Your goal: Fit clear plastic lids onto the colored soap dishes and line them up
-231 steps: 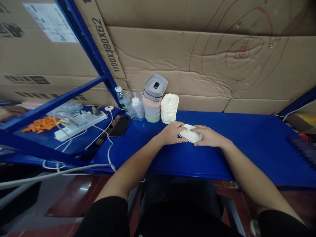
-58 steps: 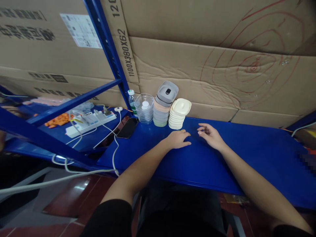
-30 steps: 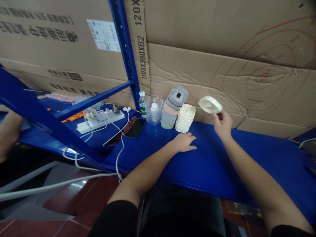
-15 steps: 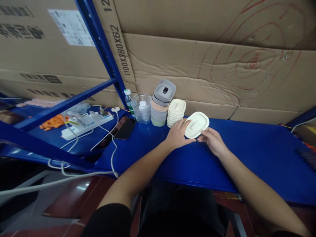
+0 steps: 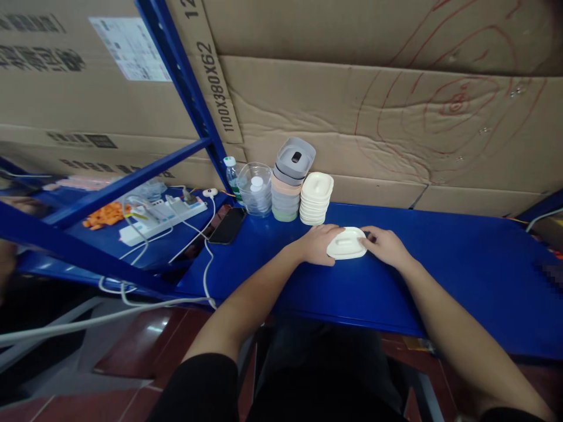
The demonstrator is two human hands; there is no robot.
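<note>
Between the fingers (image 5: 372, 244) lies a cream lid (image 5: 348, 247).

Creased cardboard panels (image 5: 285, 88) line the far side, with red curved lines (image 5: 456, 104) at right. A blue frame (image 5: 187, 88) stands at left, adjoining the blue worktop (image 5: 461, 264). Reddish floor tiles (image 5: 109, 404) lie below.
</note>
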